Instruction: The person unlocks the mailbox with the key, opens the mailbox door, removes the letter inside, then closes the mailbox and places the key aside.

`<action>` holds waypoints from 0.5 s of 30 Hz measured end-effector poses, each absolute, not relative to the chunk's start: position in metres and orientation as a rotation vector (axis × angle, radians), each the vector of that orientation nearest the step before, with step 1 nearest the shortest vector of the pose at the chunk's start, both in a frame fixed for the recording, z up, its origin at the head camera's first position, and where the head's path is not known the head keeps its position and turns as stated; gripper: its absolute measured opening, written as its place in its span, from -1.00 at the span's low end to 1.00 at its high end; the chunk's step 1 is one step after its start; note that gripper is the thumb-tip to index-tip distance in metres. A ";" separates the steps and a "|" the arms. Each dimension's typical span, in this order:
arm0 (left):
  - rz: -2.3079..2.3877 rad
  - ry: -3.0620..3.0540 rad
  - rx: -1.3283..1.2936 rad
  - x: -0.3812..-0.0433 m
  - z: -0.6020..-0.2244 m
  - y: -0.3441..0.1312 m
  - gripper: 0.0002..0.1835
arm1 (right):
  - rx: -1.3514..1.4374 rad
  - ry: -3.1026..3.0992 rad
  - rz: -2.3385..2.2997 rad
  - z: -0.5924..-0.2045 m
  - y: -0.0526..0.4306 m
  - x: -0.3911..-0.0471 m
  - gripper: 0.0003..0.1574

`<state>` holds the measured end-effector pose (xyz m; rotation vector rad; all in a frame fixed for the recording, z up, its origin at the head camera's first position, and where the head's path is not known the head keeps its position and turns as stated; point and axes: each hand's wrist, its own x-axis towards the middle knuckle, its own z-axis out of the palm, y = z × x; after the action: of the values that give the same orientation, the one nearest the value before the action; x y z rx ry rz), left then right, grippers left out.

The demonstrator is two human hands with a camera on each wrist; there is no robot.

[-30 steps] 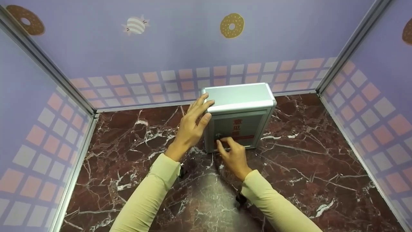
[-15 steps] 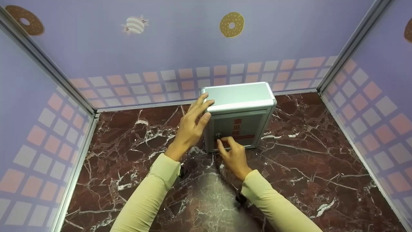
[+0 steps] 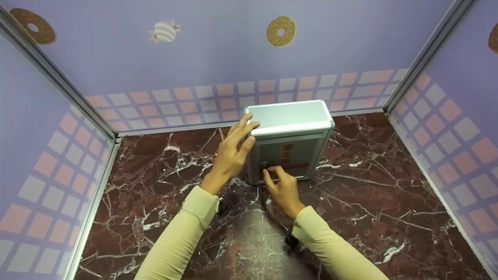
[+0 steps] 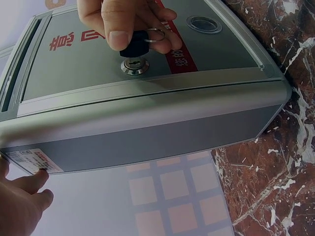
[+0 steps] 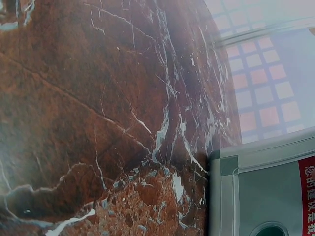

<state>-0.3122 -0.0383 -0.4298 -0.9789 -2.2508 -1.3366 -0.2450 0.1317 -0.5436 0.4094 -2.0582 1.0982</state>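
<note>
the right hand [image 3: 284, 187] pinched a black-headed key [image 4: 134, 46] at the lock [image 4: 135, 67] of the suggestion box [image 3: 291, 115]; the left hand [image 3: 230, 153], grip loosely spread, touched the suggestion box's upper corner.

right hand [image 4: 129, 15]: pinches black key [image 4: 134, 45] at lock [image 4: 135, 66] | left hand [image 4: 20, 202]: touches box [image 4: 133, 129]

There is passage over the floor [image 3: 362, 155] right of the metal box [image 3: 288, 113]; behind, the wall [image 3: 218, 54] seems close.

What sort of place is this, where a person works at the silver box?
Probably a staged booth rather than an ordinary room: printed purple panels stand on three sides, metal strips run along their corners, and a marble-patterned surface lies between.
</note>
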 end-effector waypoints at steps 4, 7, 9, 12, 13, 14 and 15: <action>-1.336 -2.254 -0.973 -0.312 -0.430 -0.038 -0.41 | 0.403 -2.064 1.089 -0.543 0.132 -0.244 -0.91; -1.341 -2.255 -0.975 -0.312 -0.429 -0.037 -0.41 | 0.399 -2.068 1.075 -0.543 0.133 -0.244 -0.91; -1.344 -2.253 -0.977 -0.312 -0.429 -0.037 -0.40 | 0.397 -2.073 1.072 -0.542 0.133 -0.243 -0.91; -1.354 -2.235 -0.990 -0.313 -0.429 -0.037 -0.41 | 0.406 -2.071 1.074 -0.543 0.133 -0.242 -0.91; -1.355 -2.228 -0.993 -0.313 -0.429 -0.037 -0.41 | 0.409 -2.069 1.076 -0.543 0.133 -0.242 -0.91; -1.356 -2.221 -0.997 -0.313 -0.429 -0.037 -0.42 | 0.411 -2.067 1.076 -0.543 0.133 -0.242 -0.92; -1.358 -2.214 -1.003 -0.313 -0.430 -0.037 -0.42 | 0.412 -2.064 1.075 -0.543 0.133 -0.242 -0.91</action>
<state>-0.3135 -0.0371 -0.4297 -1.0028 -2.2143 -1.3577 -0.2420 0.1330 -0.5431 0.4118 -2.0640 1.0745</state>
